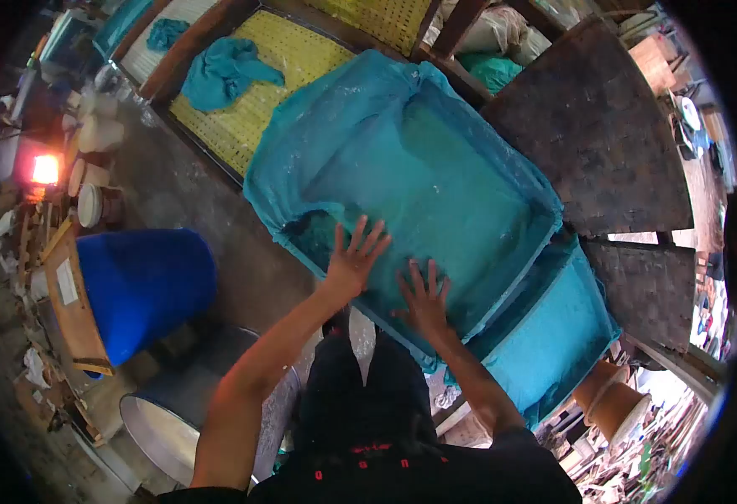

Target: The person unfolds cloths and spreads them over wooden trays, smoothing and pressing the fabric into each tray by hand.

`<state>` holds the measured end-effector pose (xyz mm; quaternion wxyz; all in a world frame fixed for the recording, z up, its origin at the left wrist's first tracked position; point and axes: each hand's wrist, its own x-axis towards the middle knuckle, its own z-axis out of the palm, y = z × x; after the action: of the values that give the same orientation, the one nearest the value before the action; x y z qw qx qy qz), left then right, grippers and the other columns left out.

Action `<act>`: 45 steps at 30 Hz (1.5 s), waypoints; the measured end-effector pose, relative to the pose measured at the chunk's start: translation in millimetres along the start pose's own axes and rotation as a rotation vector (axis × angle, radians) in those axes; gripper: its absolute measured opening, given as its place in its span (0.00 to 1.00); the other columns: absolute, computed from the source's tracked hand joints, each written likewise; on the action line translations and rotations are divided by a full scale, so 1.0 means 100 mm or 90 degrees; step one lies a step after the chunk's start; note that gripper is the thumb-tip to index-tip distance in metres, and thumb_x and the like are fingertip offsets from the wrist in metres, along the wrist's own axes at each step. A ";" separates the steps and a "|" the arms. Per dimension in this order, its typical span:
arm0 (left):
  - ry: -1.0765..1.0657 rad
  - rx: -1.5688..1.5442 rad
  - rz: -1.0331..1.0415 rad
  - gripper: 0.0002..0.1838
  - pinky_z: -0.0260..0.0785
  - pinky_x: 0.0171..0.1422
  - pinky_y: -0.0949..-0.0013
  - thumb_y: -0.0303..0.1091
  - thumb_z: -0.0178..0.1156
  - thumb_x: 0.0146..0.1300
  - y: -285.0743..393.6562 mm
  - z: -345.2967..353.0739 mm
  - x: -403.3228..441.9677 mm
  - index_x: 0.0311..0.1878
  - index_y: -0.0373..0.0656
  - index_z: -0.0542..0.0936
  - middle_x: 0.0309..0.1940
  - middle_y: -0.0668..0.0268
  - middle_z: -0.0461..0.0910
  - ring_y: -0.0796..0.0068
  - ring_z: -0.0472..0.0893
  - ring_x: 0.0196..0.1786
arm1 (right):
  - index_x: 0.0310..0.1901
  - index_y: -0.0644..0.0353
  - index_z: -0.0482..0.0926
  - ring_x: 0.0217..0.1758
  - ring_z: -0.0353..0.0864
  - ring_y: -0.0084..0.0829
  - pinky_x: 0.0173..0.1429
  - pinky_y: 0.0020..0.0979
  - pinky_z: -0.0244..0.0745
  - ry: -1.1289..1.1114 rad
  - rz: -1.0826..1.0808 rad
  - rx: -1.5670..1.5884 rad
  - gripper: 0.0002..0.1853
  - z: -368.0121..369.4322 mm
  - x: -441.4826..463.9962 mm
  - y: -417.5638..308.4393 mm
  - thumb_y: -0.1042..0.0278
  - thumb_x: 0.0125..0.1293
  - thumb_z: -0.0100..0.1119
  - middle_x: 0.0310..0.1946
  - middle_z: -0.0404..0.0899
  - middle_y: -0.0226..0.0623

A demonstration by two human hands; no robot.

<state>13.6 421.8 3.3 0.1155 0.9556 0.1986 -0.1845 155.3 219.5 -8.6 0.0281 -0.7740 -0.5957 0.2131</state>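
A large teal cloth [461, 185] lines a rectangular frame or box in front of me, its edges draped over the rim and its middle sagging flat. My left hand [354, 262] is over the near left part of the cloth, fingers spread. To its right, my right hand [424, 301] is also spread, palm down at the near edge of the cloth. Neither hand holds anything. Whether the palms press on the cloth or hover just above it, I cannot tell. Near my left fingertips the cloth has a dark fold.
A second teal-lined box [545, 328] stands at the right. Yellow perforated panels [301, 50] lie behind, with a crumpled teal cloth [224, 74] on one. At left are a blue barrel [146, 286] and a metal drum [162, 433]. Dark woven panels [591, 126] stand at right.
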 end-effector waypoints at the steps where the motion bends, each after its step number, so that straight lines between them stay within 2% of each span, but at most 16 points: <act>1: 0.005 0.005 -0.003 0.60 0.38 0.82 0.23 0.49 0.77 0.49 0.00 0.01 0.02 0.84 0.56 0.55 0.87 0.64 0.42 0.47 0.40 0.88 | 0.79 0.45 0.62 0.87 0.41 0.55 0.74 0.77 0.49 -0.017 -0.013 -0.009 0.51 -0.07 0.03 -0.04 0.41 0.57 0.75 0.85 0.45 0.40; 4: 0.100 0.143 -0.029 0.66 0.39 0.80 0.21 0.58 0.79 0.47 0.05 -0.04 0.08 0.86 0.60 0.49 0.87 0.63 0.36 0.45 0.35 0.87 | 0.75 0.47 0.68 0.84 0.48 0.52 0.74 0.74 0.53 -0.032 -0.020 0.031 0.44 -0.35 0.22 -0.08 0.44 0.60 0.74 0.82 0.51 0.39; 6: 0.107 -0.250 -0.137 0.51 0.43 0.79 0.21 0.48 0.71 0.59 0.04 -0.25 0.10 0.83 0.51 0.57 0.87 0.61 0.42 0.47 0.41 0.87 | 0.73 0.48 0.71 0.83 0.53 0.50 0.75 0.70 0.55 -0.029 -0.014 0.078 0.40 -0.41 0.56 0.03 0.46 0.61 0.73 0.80 0.57 0.39; 8: 0.155 -0.244 -0.200 0.49 0.42 0.79 0.20 0.49 0.69 0.62 0.00 -0.09 0.22 0.83 0.50 0.57 0.86 0.60 0.43 0.47 0.41 0.87 | 0.69 0.48 0.76 0.78 0.62 0.46 0.76 0.58 0.60 0.154 -0.184 0.186 0.33 -0.40 1.16 0.27 0.50 0.63 0.71 0.73 0.67 0.38; 10: 0.206 -0.237 -0.257 0.47 0.41 0.79 0.20 0.49 0.67 0.64 -0.03 -0.01 0.32 0.82 0.48 0.58 0.86 0.59 0.44 0.47 0.42 0.87 | 0.65 0.46 0.80 0.76 0.66 0.43 0.77 0.49 0.62 0.238 -0.289 0.114 0.26 -0.66 1.73 0.24 0.53 0.65 0.68 0.69 0.72 0.36; 16: 0.264 -0.324 -0.334 0.45 0.41 0.76 0.16 0.51 0.64 0.67 -0.17 0.14 0.51 0.81 0.46 0.59 0.85 0.57 0.46 0.48 0.42 0.87 | 0.63 0.42 0.80 0.74 0.67 0.45 0.73 0.59 0.61 0.238 -0.446 -0.026 0.23 -0.47 2.77 0.22 0.55 0.66 0.65 0.68 0.73 0.33; 21: 0.167 -0.296 -0.373 0.44 0.44 0.75 0.16 0.54 0.63 0.66 -0.18 0.04 0.53 0.80 0.46 0.61 0.83 0.55 0.51 0.48 0.47 0.86 | 0.63 0.40 0.80 0.75 0.64 0.45 0.74 0.62 0.57 0.197 -0.432 -0.038 0.22 -0.50 2.79 0.21 0.53 0.68 0.63 0.68 0.72 0.32; 25: 0.221 -0.150 -0.301 0.44 0.48 0.76 0.21 0.55 0.63 0.66 -0.27 0.08 0.38 0.80 0.47 0.60 0.82 0.53 0.55 0.44 0.50 0.84 | 0.63 0.39 0.81 0.76 0.65 0.42 0.77 0.65 0.55 0.228 -0.359 0.060 0.21 -0.60 2.93 0.35 0.51 0.71 0.59 0.68 0.73 0.29; 27: 0.242 -0.331 -0.466 0.45 0.51 0.77 0.26 0.56 0.64 0.65 -0.27 0.10 0.38 0.80 0.48 0.59 0.81 0.54 0.57 0.38 0.53 0.82 | 0.62 0.42 0.82 0.74 0.66 0.41 0.76 0.64 0.57 0.247 -0.372 0.026 0.20 -0.64 3.03 0.41 0.53 0.70 0.60 0.67 0.73 0.30; 30: 0.145 -0.343 -0.498 0.45 0.51 0.77 0.26 0.57 0.63 0.66 -0.33 0.10 0.48 0.81 0.48 0.59 0.81 0.55 0.58 0.34 0.54 0.81 | 0.60 0.47 0.83 0.73 0.68 0.41 0.75 0.61 0.59 0.231 -0.392 -0.006 0.19 -0.80 3.09 0.41 0.55 0.70 0.61 0.65 0.74 0.32; 32: 0.160 -0.343 -0.492 0.44 0.51 0.77 0.25 0.58 0.61 0.66 -0.34 0.16 0.46 0.81 0.49 0.60 0.81 0.56 0.59 0.35 0.54 0.81 | 0.59 0.49 0.83 0.72 0.68 0.41 0.75 0.60 0.60 0.194 -0.387 0.000 0.19 -0.83 3.07 0.50 0.56 0.70 0.61 0.63 0.75 0.33; 34: 0.182 -0.333 -0.484 0.43 0.51 0.76 0.25 0.59 0.60 0.67 -0.39 0.14 0.45 0.81 0.51 0.60 0.81 0.57 0.59 0.36 0.55 0.81 | 0.57 0.52 0.83 0.72 0.69 0.42 0.75 0.56 0.61 0.291 -0.417 0.134 0.18 -0.86 3.20 0.59 0.56 0.70 0.61 0.61 0.76 0.34; 38: 0.155 -0.204 -0.434 0.40 0.52 0.75 0.23 0.55 0.59 0.69 -0.25 0.01 0.40 0.80 0.52 0.62 0.80 0.57 0.59 0.38 0.57 0.80 | 0.55 0.53 0.83 0.70 0.71 0.42 0.73 0.55 0.64 0.352 -0.296 0.035 0.16 -0.99 3.36 0.91 0.58 0.70 0.61 0.61 0.76 0.34; 41: 0.167 -0.200 -0.424 0.39 0.54 0.72 0.21 0.54 0.59 0.70 -0.28 0.02 0.43 0.80 0.51 0.63 0.81 0.58 0.58 0.37 0.59 0.79 | 0.53 0.54 0.82 0.69 0.71 0.42 0.70 0.53 0.66 0.248 -0.328 0.039 0.13 -1.07 3.44 0.97 0.62 0.69 0.62 0.60 0.76 0.36; 43: 0.153 -0.231 -0.437 0.38 0.55 0.70 0.19 0.53 0.58 0.70 -0.28 0.10 0.41 0.80 0.50 0.63 0.82 0.59 0.57 0.36 0.60 0.78 | 0.51 0.55 0.82 0.69 0.71 0.42 0.69 0.55 0.66 0.362 -0.367 0.109 0.12 -1.12 3.41 1.01 0.62 0.70 0.61 0.57 0.76 0.38; 45: 0.207 -0.207 -0.412 0.38 0.54 0.72 0.19 0.52 0.59 0.70 -0.29 0.21 0.39 0.80 0.50 0.63 0.83 0.60 0.56 0.37 0.60 0.79 | 0.51 0.56 0.82 0.68 0.72 0.43 0.69 0.56 0.67 0.354 -0.298 0.107 0.12 -1.13 3.47 1.02 0.62 0.70 0.60 0.56 0.76 0.38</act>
<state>27.8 454.0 -35.7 0.1680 0.8297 0.5318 -0.0235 358.8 537.6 -39.0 0.2999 -0.6399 -0.7068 0.0306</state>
